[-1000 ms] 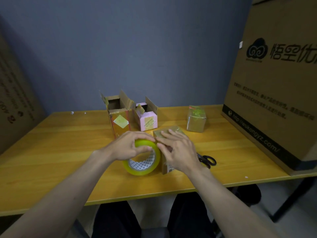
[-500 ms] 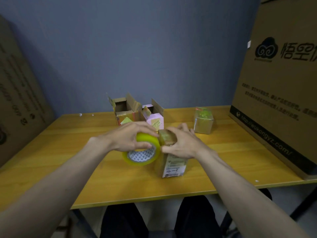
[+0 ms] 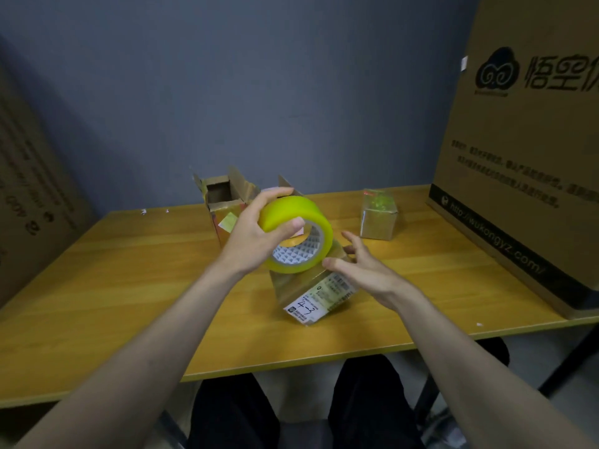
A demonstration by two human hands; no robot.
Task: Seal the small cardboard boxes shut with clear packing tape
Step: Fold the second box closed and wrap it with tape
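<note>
Holding the tape roll (image 3: pixel 296 234) up in the air, the left hand (image 3: pixel 251 236) has its fingers and thumb curled round it. Right under the roll sits the small box (image 3: pixel 311 291), tipped up on one edge. The right hand (image 3: pixel 363 267) is open, fingers spread, touching the box's far side. I think the box could tip over, because nothing grips it. The tape could also stick crooked if the box slides away from the right hand.

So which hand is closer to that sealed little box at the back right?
Right hand: it is in front-left of the sealed box. The left hand is farther left, holding the tape roll.
</note>
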